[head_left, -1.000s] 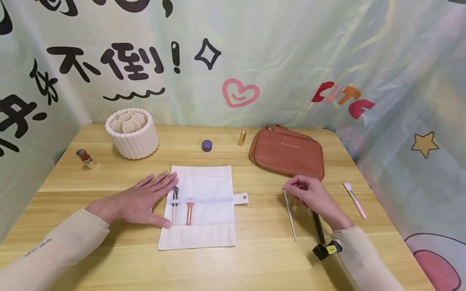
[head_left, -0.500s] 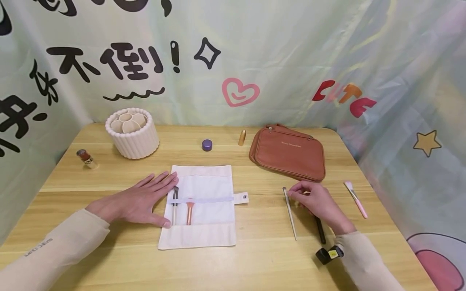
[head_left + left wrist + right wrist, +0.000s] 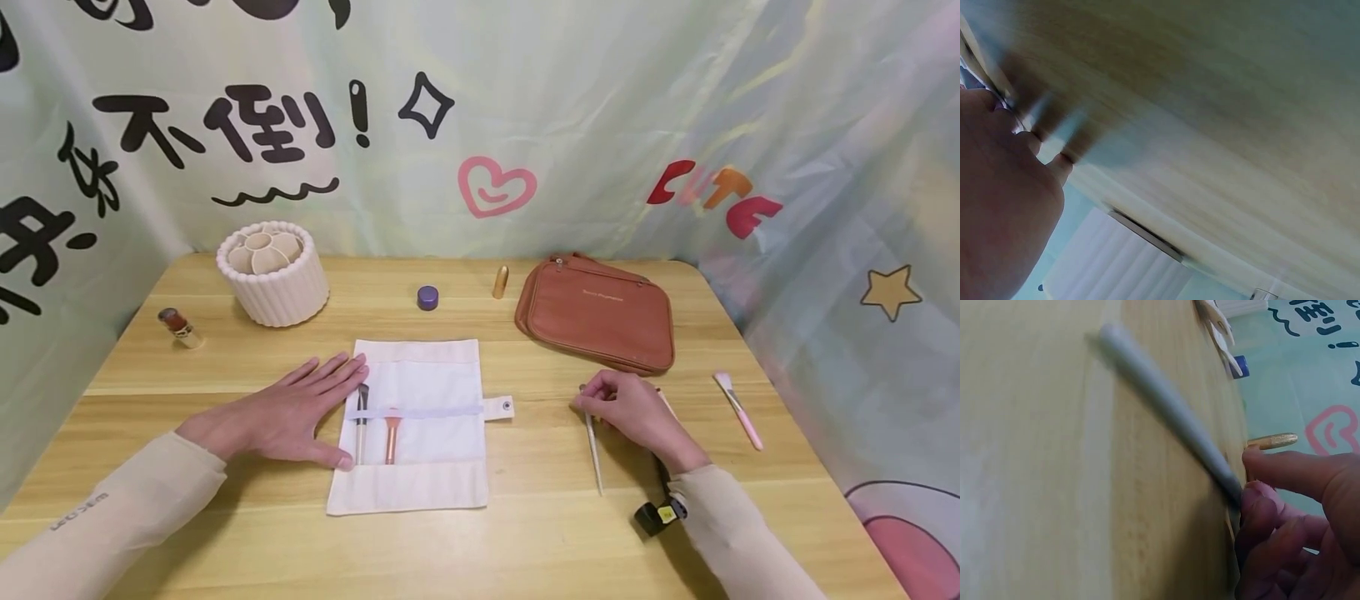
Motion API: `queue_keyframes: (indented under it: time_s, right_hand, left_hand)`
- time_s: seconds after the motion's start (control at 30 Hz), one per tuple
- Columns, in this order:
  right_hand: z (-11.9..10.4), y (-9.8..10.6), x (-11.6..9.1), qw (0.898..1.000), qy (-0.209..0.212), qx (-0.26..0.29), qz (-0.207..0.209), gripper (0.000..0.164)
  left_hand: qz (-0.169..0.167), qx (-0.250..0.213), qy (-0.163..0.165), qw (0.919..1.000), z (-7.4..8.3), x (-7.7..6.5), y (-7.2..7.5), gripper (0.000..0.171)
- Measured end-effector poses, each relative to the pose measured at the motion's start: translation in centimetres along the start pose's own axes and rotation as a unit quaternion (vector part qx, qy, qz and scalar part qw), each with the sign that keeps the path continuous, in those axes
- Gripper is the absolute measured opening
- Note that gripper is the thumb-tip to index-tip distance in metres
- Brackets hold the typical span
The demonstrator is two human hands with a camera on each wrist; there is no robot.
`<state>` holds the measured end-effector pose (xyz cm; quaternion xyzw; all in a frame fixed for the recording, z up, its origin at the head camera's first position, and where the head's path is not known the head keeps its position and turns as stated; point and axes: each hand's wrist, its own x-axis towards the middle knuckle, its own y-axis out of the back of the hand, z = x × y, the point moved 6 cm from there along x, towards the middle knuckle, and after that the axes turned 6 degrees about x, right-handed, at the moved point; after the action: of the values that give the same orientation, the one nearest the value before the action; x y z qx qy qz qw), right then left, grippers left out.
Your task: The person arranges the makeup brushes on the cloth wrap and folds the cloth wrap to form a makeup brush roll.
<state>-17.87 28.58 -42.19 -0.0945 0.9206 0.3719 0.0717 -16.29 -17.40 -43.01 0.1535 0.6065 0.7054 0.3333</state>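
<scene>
Your left hand lay flat, fingers spread, along the left margin of the pale cloth wrap, whose narrow band crossed two brushes. Nearer the desk's right edge, your right hand, fingers bent and nearly closed, pinched the upper part of the slim, straight brush. The leather-like, round-cornered brown pouch lay behind, towards the far right corner.
</scene>
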Motion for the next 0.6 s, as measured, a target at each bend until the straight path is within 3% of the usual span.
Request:
queue_keyframes:
  time_s: [0.4,0.6]
  right_hand:
    - [-0.8,-0.5,0.0,1.000,0.003,-0.031,-0.002,0.026]
    - [-1.7,-1.2,-0.1,0.999,0.008,-0.032,-0.021,0.018]
  left_hand:
    - [-0.003,-0.004,0.000,1.0000,0.0,0.0,0.1,0.124]
    - [-0.003,-0.004,0.001,1.0000,0.1,-0.1,0.3,0.123]
